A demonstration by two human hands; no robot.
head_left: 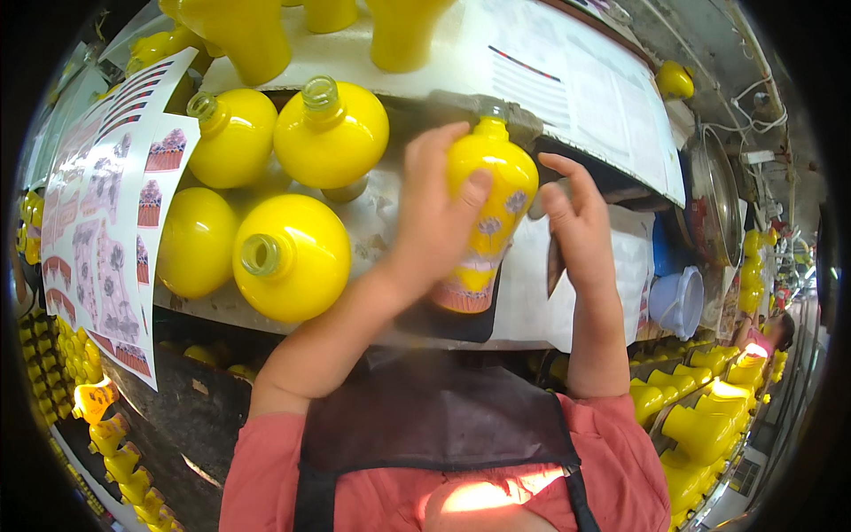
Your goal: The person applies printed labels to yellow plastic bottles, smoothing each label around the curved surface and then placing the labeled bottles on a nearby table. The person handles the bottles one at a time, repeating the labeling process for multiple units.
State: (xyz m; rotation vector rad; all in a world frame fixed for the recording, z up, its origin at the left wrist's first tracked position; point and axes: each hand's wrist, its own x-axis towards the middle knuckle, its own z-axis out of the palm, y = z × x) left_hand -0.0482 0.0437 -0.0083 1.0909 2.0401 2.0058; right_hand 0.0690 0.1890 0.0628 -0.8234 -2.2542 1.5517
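Yellow bottle [499, 202], pinched between thumb and fingers of the left hand [436, 208], the nearer one, above the worktop [386, 208]. It lies just left of the right hand [581, 222], thumb and forefinger parted, other fingers' grip unclear. Its long axis runs away from the wearer, neck outward, slightly right.

A coral-red shirt [372, 505] with short, loose sleeves [259, 461] leaves both forearms [341, 319] bare. Over it lies a dark brown-black apron [434, 417], its wide bib finished with a straight black hem [443, 465]; two plain black straps [316, 498] run from the bib's corners over the shirt's front.
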